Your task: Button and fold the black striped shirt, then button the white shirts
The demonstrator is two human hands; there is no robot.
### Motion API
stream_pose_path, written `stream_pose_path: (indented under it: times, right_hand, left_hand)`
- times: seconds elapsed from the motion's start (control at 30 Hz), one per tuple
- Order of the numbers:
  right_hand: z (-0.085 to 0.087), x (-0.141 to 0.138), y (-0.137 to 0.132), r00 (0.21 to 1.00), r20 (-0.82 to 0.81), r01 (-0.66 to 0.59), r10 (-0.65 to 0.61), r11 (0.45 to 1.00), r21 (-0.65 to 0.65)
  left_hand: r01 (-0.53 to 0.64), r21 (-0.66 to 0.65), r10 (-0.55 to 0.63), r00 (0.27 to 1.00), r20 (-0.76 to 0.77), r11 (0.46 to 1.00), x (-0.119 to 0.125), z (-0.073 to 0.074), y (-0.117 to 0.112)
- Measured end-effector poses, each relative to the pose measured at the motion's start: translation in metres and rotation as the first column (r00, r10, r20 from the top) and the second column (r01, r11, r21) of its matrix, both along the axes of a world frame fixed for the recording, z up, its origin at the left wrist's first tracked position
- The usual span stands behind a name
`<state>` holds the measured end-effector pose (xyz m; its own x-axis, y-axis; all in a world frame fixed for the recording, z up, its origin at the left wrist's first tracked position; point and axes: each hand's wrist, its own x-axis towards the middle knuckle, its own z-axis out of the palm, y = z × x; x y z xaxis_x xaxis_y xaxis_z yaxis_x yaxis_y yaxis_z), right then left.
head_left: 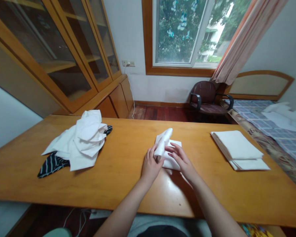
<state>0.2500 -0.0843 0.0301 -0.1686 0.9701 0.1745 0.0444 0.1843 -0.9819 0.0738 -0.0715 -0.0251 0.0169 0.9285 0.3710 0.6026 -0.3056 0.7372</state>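
A small white folded cloth (174,162) lies on the wooden table in front of me, one flap of it raised. My left hand (151,164) grips that raised flap between thumb and fingers at its left side. Just to the right, my right hand (182,161) hovers over the cloth with its fingers apart and bent, close to the flap. Whether its fingertips touch the fabric is hard to tell. Part of the cloth is hidden behind my fingers.
A rumpled pile of white cloth (85,138) lies on the table (128,184) at left, over a black striped cloth (53,165). Neatly folded white cloths (239,144) are stacked at right. Beyond the table stand a glass-door cabinet (88,59), an armchair (207,95) and a bed (273,115).
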Motion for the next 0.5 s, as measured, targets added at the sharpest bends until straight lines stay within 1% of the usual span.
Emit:
stream_pose_path:
  times: [0.07,0.17,0.27,0.3,0.37,0.43,0.5]
  right_hand:
    - [-0.006,-0.008,0.0,0.997,0.057,-0.051,0.05,0.998,0.022]
    - [-0.023,-0.01,-0.001,0.975,0.223,-0.038,0.026,0.998,0.05]
    - [-0.038,-0.005,-0.005,0.907,0.42,-0.057,0.002,0.991,0.118]
    - [-0.042,-0.003,-0.006,0.885,0.465,-0.068,-0.008,0.987,0.146]
    - [-0.047,0.002,-0.009,0.855,0.517,-0.077,-0.037,0.977,0.198]
    - [-0.05,0.008,-0.011,0.837,0.542,-0.071,-0.074,0.968,0.241]
    - [-0.051,0.014,-0.011,0.824,0.557,-0.064,-0.105,0.959,0.276]
  left_hand:
    - [-0.084,-0.05,0.089,0.991,0.102,0.995,-0.009,-0.001,0.006]
    - [-0.154,-0.102,0.172,0.965,0.196,0.983,-0.028,-0.003,0.014]
    - [-0.181,-0.183,0.22,0.95,0.221,0.966,-0.047,-0.009,0.018]
    - [-0.211,-0.186,0.251,0.94,0.232,0.96,-0.053,-0.01,0.019]
    - [-0.316,-0.124,0.338,0.905,0.256,0.94,-0.064,-0.013,0.018]
    - [-0.424,-0.008,0.412,0.875,0.253,0.906,-0.074,-0.01,0.017]
    - [-0.488,0.115,0.465,0.867,0.179,0.865,-0.084,-0.004,0.015]
